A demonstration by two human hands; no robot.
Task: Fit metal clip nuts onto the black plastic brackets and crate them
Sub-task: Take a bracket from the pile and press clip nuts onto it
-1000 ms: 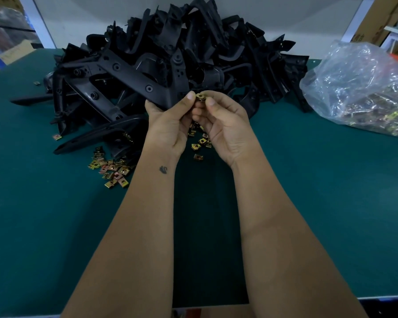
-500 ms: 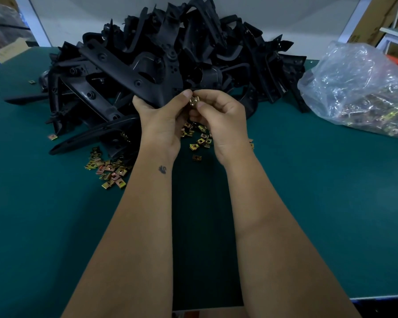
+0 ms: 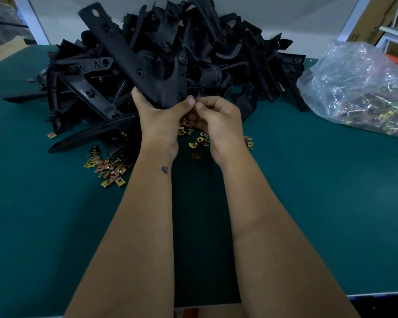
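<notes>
Bracket (image 3: 133,56) in left hand (image 3: 159,120), table edge (image 3: 377,293) near.

A teal-topped table (image 3: 308,203) meets a pale wall (image 3: 285,17) (cardboard boxes (image 3: 365,21) stand at right).

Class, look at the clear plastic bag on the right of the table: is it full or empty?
Partly full: the plastic bag slumps on the table, with metal clips heaped in its lower part and its upper part crumpled.

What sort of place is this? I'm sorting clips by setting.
Probably a factory assembly bench: a heap of black brackets on a green table, loose clip nuts, and a plastic bag of more.
</notes>
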